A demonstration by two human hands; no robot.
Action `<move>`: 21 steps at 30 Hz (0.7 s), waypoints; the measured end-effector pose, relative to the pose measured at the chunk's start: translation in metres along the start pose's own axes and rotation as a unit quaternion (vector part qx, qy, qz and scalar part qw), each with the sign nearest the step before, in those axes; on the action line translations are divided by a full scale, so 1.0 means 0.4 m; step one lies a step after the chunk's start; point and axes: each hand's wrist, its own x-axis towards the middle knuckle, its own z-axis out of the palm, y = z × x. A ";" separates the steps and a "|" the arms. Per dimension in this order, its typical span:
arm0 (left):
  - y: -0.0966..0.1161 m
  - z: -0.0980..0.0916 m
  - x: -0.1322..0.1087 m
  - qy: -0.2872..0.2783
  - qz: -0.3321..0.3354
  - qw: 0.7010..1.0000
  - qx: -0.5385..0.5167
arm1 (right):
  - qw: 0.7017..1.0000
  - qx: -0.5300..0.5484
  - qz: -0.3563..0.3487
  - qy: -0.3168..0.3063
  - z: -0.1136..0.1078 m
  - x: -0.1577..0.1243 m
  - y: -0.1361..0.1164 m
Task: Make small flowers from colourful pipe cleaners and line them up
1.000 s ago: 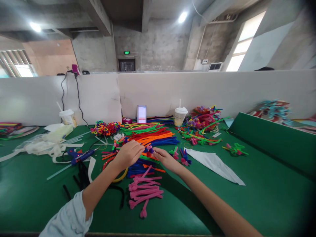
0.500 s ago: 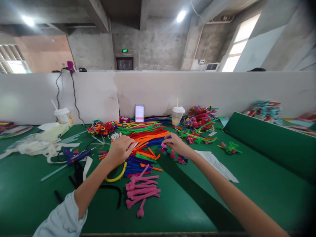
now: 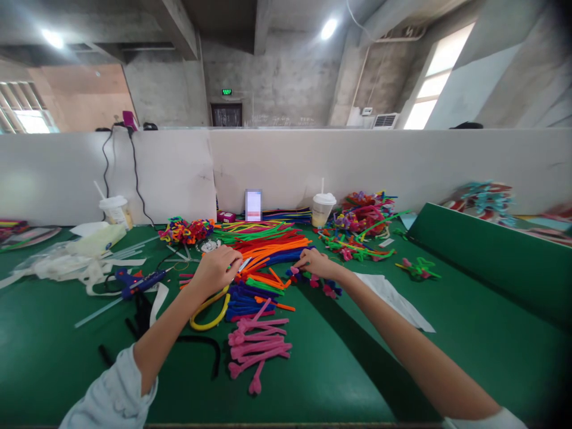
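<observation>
My left hand (image 3: 217, 271) is closed above the middle of the table, and a slim, pale, shiny piece (image 3: 243, 264) sticks out past its fingertips; what kind of tool it is I cannot make out. My right hand (image 3: 315, 263) pinches a small pink pipe-cleaner heart (image 3: 294, 270) low over the table. Just below that hand lies a row of pink and blue pipe-cleaner pieces (image 3: 329, 291), partly covered by it. Between my hands spread orange pipe cleaners (image 3: 259, 256). A yellow bent pipe cleaner (image 3: 210, 325) rests under my left wrist.
Pink heart-ended pipe cleaners (image 3: 257, 345) lie in front, with blue ones (image 3: 248, 304) behind. A blue glue gun (image 3: 138, 283) lies left. Lidded cups (image 3: 322, 211), a phone (image 3: 253, 205) and a colourful pile (image 3: 364, 217) stand at the back. White paper (image 3: 393, 301) lies right.
My right hand has lowered slightly with the pink heart, bringing it down beside the row of pieces. My left hand has barely moved.
</observation>
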 end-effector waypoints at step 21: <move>-0.146 -0.136 -0.087 -0.039 -0.113 0.989 0.084 | 0.979 -0.077 -0.070 0.175 -0.028 -0.010 -0.112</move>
